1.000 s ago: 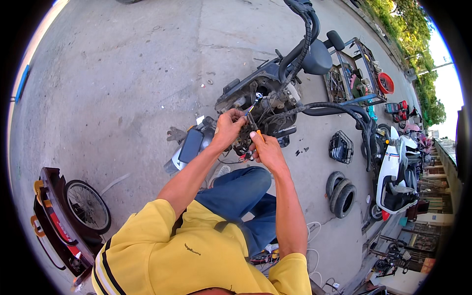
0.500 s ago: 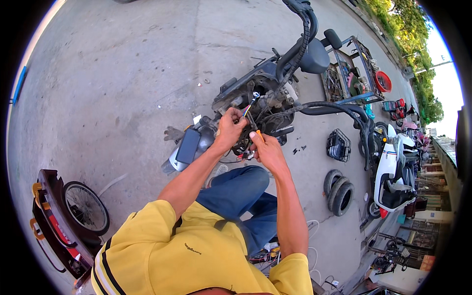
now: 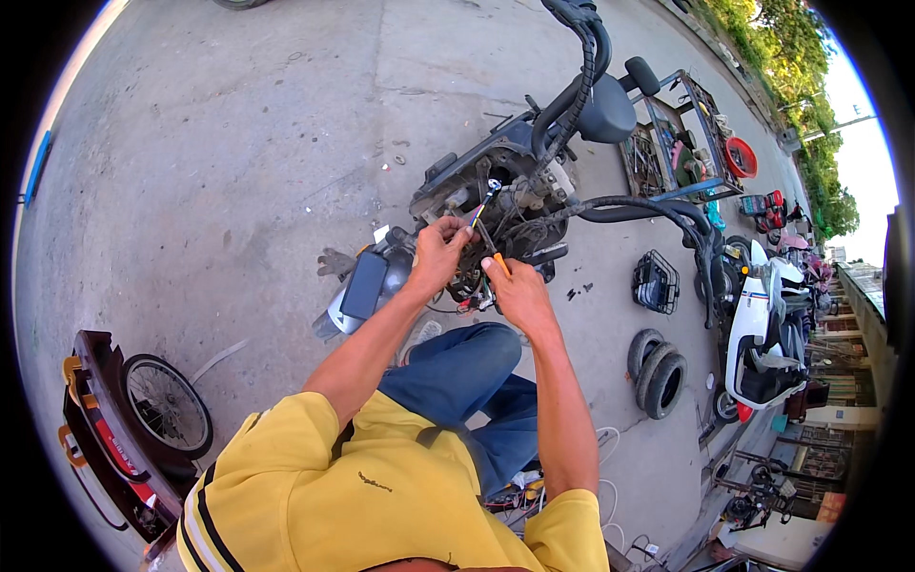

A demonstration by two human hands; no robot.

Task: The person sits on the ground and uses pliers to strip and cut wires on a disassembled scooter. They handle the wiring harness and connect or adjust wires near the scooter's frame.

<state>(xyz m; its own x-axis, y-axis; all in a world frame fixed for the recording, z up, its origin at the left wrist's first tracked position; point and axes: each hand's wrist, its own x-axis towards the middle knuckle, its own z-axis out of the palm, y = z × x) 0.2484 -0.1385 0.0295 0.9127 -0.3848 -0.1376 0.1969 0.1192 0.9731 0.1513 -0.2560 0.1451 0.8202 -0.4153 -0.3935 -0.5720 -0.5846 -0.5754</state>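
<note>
I'm working with both hands at the stripped scooter (image 3: 519,202), which lies open in front of my knees. As I judge it, the step in hand is fine work with a hand tool inside its body, and the next move calls for a steady left hand and a small, controlled push or turn from the right.

My left hand (image 3: 441,255), at the near-left edge of the scooter, has its fingers pinched on a slim, many-coloured piece (image 3: 483,209) with a bright silver end reaching into the scooter's cavity — I can't tell if it's a tool or a wire bundle. My right hand (image 3: 521,294), at the scooter's near side, has its fingers closed round the screwdriver (image 3: 501,265): orange handle, dark shaft slanting in among the works.

The scooter looks dark and grimy, its insides bared, with loose wires (image 3: 474,304) hanging by its near edge.
</note>
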